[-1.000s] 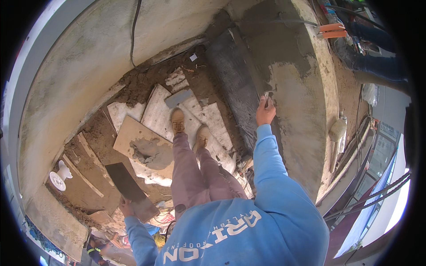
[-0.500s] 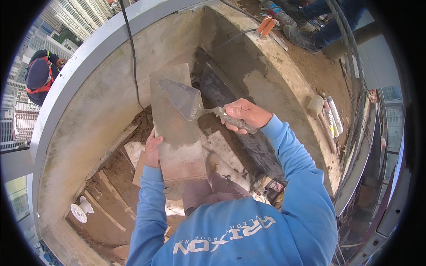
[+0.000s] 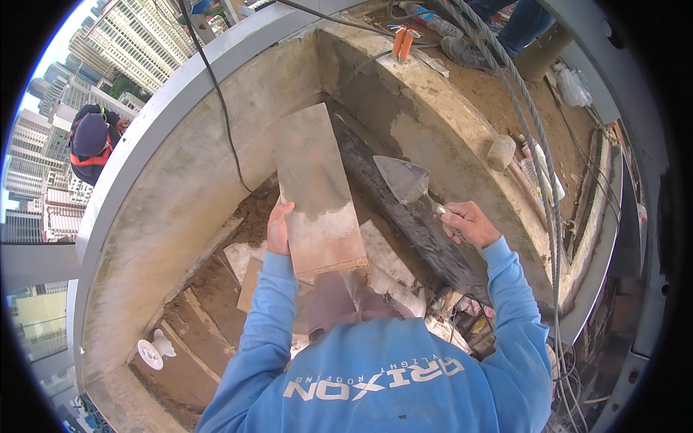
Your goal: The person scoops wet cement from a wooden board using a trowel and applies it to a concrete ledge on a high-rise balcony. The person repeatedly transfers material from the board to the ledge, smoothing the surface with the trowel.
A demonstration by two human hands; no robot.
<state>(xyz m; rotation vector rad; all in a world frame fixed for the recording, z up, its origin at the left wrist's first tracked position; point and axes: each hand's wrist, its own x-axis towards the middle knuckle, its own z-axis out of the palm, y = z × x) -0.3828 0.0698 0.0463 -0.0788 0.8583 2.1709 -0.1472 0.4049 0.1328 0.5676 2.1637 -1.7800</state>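
My left hand (image 3: 279,229) grips the left edge of a long rectangular board (image 3: 316,189), grey with damp patches and a pale brownish lower end, held upward over my legs. My right hand (image 3: 468,225) grips the handle of a pointed trowel (image 3: 403,180); its grey blade is to the right of the board, apart from it, in front of the dark plastered strip (image 3: 368,173) along the wall's foot. Below, pale broken panels (image 3: 386,252) lie in dirt around my legs.
A curved concrete wall (image 3: 159,216) rims the pit. A co-worker (image 3: 94,144) is beyond it at left, another's legs (image 3: 520,22) at upper right. Hanging steel cables (image 3: 552,252), orange conduits (image 3: 404,43), a roller (image 3: 502,151) and a white spool (image 3: 151,353) are in view.
The board has come up from low at my left to in front of me. The trowel was over the board half a second ago; it has moved right, off it.
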